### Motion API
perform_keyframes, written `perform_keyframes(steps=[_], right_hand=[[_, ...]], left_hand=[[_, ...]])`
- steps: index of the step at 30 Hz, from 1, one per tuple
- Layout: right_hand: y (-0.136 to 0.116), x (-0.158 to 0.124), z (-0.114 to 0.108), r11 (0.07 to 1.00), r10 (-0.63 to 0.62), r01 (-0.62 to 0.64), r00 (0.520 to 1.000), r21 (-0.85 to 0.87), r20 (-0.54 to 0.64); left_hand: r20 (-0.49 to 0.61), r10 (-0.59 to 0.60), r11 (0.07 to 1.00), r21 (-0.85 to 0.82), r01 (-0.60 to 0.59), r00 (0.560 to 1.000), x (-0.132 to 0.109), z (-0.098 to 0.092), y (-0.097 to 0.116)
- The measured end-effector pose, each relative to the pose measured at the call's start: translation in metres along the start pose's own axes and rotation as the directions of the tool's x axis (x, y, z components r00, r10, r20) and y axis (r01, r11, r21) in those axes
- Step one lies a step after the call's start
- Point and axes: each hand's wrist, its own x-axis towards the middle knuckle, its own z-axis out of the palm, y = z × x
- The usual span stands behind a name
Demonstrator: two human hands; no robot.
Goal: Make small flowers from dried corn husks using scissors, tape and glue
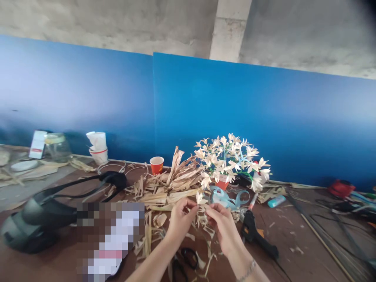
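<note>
Over the middle of the table, my left hand (183, 217) pinches a small cream husk flower (200, 198) between thumb and fingertips. My right hand (223, 225) is closed in a pinch at the flower's other side; its fingertips hide the exact grip. Just beyond stands a bunch of similar pale flowers (232, 156) in an orange-red cup (222, 182). Light blue ribbon (223, 197) lies in loops before that cup. Dry corn husks (179, 176) are heaped to the left of it. Below my hands, black-handled scissors (189, 258) rest among husk scraps.
A black glue gun (255, 233) lies right of my right hand, its cord trailing forward. At left are a dark headset-like device (35, 223) and a partly blurred phone (117, 243). Farther back stand a red paper cup (156, 166), a white cup (99, 156) and a glass jar (57, 148).
</note>
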Motion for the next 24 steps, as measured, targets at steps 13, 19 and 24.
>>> perform_keyframes(steps=[13, 19, 24], right_hand=[[0.0023, -0.0046, 0.0048, 0.855, 0.250, -0.292, 0.956, 0.428, 0.152], [-0.0005, -0.0048, 0.0057, 0.701, 0.409, -0.533, 0.845, 0.473, 0.345], [0.0051, -0.0062, 0.0026, 0.803, 0.357, -0.473, 0.869, 0.363, 0.344]], left_hand=[[0.004, -0.088, 0.961, -0.263, 0.086, 0.996, -0.0006, 0.0017, 0.0036], [0.112, -0.155, 0.894, -0.406, 0.188, 0.982, -0.0036, 0.0038, 0.0067], [0.091, -0.198, 0.882, -0.417, 0.218, 0.976, -0.0031, 0.0033, 0.0110]])
